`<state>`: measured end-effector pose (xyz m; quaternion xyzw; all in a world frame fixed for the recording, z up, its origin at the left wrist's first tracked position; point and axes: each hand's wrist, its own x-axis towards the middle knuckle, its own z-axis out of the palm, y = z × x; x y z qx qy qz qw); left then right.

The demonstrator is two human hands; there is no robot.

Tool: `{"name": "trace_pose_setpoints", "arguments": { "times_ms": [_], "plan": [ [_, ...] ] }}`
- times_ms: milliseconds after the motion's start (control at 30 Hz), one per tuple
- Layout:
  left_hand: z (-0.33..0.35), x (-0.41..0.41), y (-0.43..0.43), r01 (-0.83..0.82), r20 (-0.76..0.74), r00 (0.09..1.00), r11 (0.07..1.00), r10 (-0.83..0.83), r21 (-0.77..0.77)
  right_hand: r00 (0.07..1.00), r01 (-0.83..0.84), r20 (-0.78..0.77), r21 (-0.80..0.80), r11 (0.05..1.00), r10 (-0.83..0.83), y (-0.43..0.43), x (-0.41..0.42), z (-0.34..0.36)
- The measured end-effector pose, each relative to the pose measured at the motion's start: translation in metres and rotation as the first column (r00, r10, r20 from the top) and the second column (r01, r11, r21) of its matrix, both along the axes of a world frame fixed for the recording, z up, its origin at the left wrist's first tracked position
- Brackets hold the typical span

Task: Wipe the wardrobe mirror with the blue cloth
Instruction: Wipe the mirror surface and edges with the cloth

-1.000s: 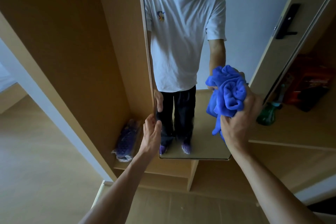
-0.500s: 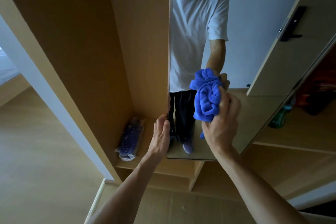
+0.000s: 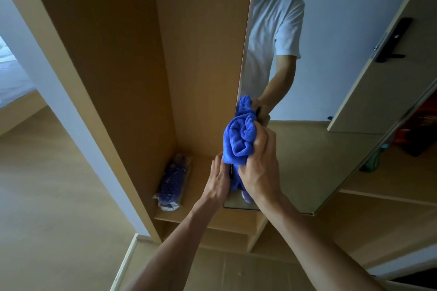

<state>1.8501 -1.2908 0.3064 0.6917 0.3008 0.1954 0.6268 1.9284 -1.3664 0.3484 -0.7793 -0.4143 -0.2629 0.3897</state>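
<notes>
The tall wardrobe mirror [image 3: 319, 149] stands angled out from the wooden wardrobe, and it reflects a person in a white shirt. My right hand [image 3: 260, 168] grips the bunched blue cloth [image 3: 238, 139] and presses it to the glass near the mirror's lower left edge. My left hand [image 3: 218, 182] holds that left edge just below the cloth, fingers behind the edge and the thumb partly hidden by the cloth. The two hands almost touch.
A plastic bag with something purple-blue [image 3: 173, 182] lies on the wardrobe's bottom shelf, left of my hands. A green bottle [image 3: 371, 160] and red and black items [image 3: 416, 134] sit on the shelf to the right. A door with a black handle [image 3: 390, 42] shows in the mirror.
The mirror's left edge has shifted right in view as the panel turned. My right hand carried the cloth leftward and down to that edge, ending beside my left hand.
</notes>
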Motion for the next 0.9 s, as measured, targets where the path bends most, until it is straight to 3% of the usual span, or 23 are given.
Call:
{"name": "trace_pose_setpoints", "arguments": {
  "times_ms": [167,333,733,900],
  "plan": [
    [-0.004,-0.001,0.000,0.015,0.042,0.999,1.000,-0.016,0.007,0.998,-0.040,0.050,-0.109,0.993,0.046,-0.010,0.005,0.011],
    [-0.007,0.002,0.002,-0.011,0.054,0.999,0.999,0.008,0.043,0.967,0.022,0.247,-0.303,0.953,0.056,-0.027,0.016,0.025],
    [-0.003,0.006,0.003,-0.002,0.008,1.000,1.000,0.002,0.026,0.923,0.101,0.377,-0.438,0.893,0.081,-0.031,0.027,0.017],
    [-0.003,0.013,0.002,0.019,-0.095,0.995,0.965,0.006,0.261,0.924,0.064,0.363,-0.453,0.889,0.118,-0.032,0.036,0.014]
  ]
}}
